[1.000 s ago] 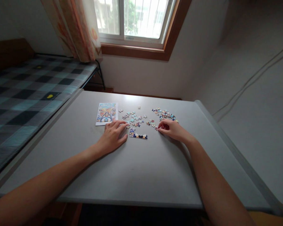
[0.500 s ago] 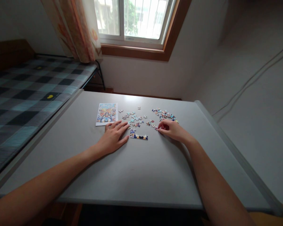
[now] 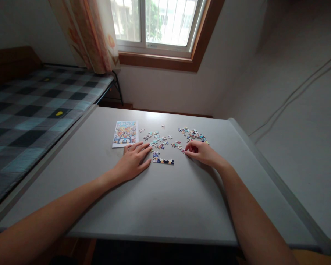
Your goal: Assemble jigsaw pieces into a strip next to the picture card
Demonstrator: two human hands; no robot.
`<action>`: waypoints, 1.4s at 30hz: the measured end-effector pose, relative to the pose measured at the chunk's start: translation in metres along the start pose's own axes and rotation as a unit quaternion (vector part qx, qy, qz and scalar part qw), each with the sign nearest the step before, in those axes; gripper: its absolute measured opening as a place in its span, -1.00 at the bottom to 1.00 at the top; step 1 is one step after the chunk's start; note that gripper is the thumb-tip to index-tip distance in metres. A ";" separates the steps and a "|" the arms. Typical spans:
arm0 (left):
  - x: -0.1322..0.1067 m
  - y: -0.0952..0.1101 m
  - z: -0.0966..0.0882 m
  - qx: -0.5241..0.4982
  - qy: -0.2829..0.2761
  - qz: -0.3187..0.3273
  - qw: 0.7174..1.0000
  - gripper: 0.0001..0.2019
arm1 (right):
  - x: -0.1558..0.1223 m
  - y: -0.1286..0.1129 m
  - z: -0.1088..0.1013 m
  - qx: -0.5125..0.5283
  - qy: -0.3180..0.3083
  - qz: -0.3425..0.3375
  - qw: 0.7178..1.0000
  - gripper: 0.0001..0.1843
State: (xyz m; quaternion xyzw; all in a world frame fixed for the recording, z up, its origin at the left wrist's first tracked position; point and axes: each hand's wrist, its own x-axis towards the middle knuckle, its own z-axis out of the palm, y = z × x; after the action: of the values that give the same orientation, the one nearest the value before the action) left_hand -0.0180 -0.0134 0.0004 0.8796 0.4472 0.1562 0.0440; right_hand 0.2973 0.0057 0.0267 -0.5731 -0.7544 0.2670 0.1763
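Note:
My left hand (image 3: 135,158) lies flat on the table with fingers spread, between the picture card (image 3: 125,133) and a joined strip of jigsaw pieces (image 3: 166,161). That strip makes an L shape, with a taller part at its left end. Loose jigsaw pieces (image 3: 156,139) are scattered just beyond my left fingertips. To the right, my right hand (image 3: 200,151) is closed in a pinch at a small jigsaw piece (image 3: 183,151) on the table. Behind it sits a denser pile of jigsaw pieces (image 3: 194,134), partly hidden by that hand.
Everything lies on a grey-white table (image 3: 154,206) with raised side edges. A bed with a checked cover (image 3: 71,94) stands along the left. Beyond the table are a window (image 3: 165,24) and a curtain (image 3: 91,36); a cable (image 3: 295,88) runs along the right wall.
The whole view has shifted very slightly. The joined strip appears a touch further right; both hands keep nearly the same position and shape.

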 end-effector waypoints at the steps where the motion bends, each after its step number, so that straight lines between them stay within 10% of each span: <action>1: 0.000 0.000 0.000 -0.001 0.000 0.001 1.000 -0.56 | 0.000 0.000 0.000 0.000 -0.001 0.001 1.000 -0.79; 42: 0.000 0.000 0.000 0.002 0.004 0.006 1.000 -0.56 | 0.001 0.004 0.001 -0.005 0.000 -0.010 1.000 -0.77</action>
State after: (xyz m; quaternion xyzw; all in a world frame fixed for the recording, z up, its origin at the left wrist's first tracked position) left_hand -0.0177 -0.0133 0.0010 0.8819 0.4420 0.1588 0.0396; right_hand 0.3001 0.0078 0.0236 -0.5667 -0.7611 0.2617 0.1763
